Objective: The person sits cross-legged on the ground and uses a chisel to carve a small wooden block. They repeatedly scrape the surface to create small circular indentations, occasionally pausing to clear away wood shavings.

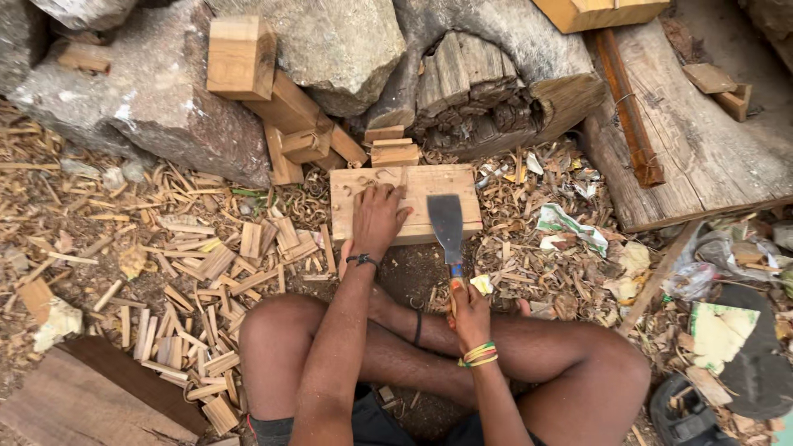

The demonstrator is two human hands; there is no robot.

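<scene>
Crossed bare legs of the seated person (529, 355) fill the bottom of the view, nearest the lens.

Item 1 — broad-bladed chisel (447, 225). Flat dark steel blade, widening toward its far edge, lying tilted over the near right part of the wooden board (429, 186). The right hand (469, 312) has its grip closed around the handle, which is mostly hidden inside the fist. Judged stiff and blade-heavy, with a sharp far edge; best taken by the handle, well back from the steel.

Item 2 — wooden board. Pale, rectangular, thick, lying flat on the ground just beyond the knees, a few curled shavings on top. The left hand (377, 216) lies palm-down on its left half, fingers spread, pressing rather than clasping. Judged rigid and fairly light, liable to slide on loose litter — hold by flat pressure or at the long edges.

Surroundings: wood chips and shavings (190, 272) carpet the ground left of the board; small offcut blocks (393, 152) just behind it; grey rocks (165, 99) and a split log (471, 83) farther back; a weathered plank (702, 149) to the right.
</scene>
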